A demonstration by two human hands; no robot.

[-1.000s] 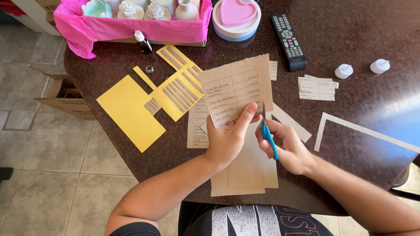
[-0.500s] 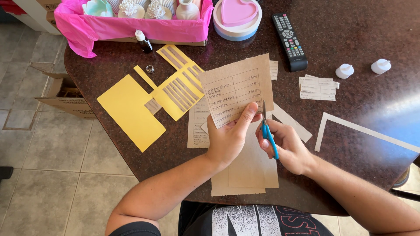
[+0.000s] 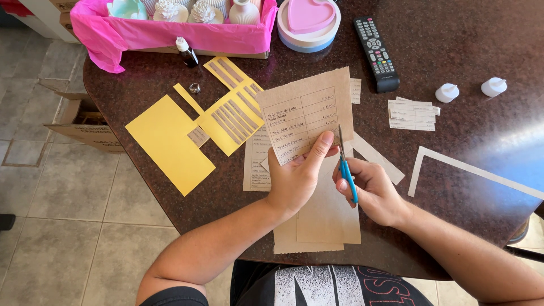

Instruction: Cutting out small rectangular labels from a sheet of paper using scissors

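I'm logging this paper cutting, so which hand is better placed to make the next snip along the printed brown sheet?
Right, probably. The right hand grips the blue-handled scissors, blades at the edge of the printed brown paper sheet. The left hand is occupied pinching that sheet up off the table.

Both forearms (image 3: 226, 238) are bare; short black sleeves, and a black shirt (image 3: 340, 286) printed with large white and red letters.

Dark speckled stone table (image 3: 464, 45); beige floor tiles (image 3: 51, 238); bright daylight.
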